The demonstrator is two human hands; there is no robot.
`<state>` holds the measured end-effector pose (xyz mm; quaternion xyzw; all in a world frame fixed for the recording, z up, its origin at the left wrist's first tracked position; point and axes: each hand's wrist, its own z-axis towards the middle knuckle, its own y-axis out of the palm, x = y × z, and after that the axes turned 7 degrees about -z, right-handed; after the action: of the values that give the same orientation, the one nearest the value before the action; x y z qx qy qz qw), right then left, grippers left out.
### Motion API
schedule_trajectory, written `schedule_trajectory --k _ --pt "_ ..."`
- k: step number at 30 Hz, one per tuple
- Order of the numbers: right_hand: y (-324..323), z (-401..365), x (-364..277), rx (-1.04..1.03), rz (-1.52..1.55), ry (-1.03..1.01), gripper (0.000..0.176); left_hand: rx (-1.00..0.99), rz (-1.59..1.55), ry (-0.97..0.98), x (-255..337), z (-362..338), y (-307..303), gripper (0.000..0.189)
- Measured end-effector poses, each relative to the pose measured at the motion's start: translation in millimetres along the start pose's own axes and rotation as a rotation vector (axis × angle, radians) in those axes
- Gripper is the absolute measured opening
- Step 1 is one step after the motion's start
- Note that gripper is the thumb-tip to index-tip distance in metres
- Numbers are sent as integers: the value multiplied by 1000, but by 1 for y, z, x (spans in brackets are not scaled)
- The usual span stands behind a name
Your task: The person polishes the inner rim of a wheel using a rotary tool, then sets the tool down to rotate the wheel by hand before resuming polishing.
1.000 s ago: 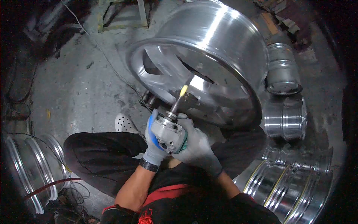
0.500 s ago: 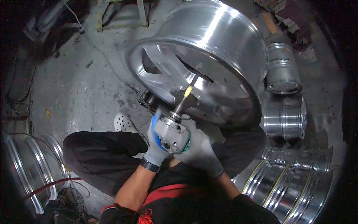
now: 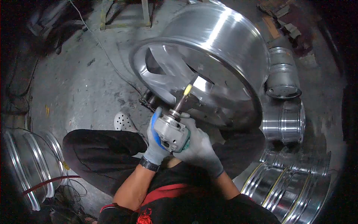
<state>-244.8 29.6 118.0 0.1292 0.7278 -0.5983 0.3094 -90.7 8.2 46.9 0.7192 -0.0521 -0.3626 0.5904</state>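
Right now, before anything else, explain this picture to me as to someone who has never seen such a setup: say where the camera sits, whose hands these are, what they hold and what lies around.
There is no machine arm here. A person sits low over a concrete floor, and the single camera is worn on their head, looking down past their knees. Both gloved hands grip a small power tool: the left hand on its left side, the right hand on its right. The tool's long shaft, marked by a yellow band, reaches into the face of a large shiny wheel rim that stands tilted in front of them. Other rims lie at the right, further rims at the left. A white perforated shoe shows beside the knee.
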Motion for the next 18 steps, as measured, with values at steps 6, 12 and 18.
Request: schedule_trajectory --k 6,12,18 --pt "-6 16 -13 -163 -4 144 86 78 215 136 7 2 7 86" --pt "-4 13 -11 -173 -8 179 91 91 251 166 7 1 -2 79" --pt "-9 -2 -10 -91 7 179 84 143 238 -5 2 3 -10 89"
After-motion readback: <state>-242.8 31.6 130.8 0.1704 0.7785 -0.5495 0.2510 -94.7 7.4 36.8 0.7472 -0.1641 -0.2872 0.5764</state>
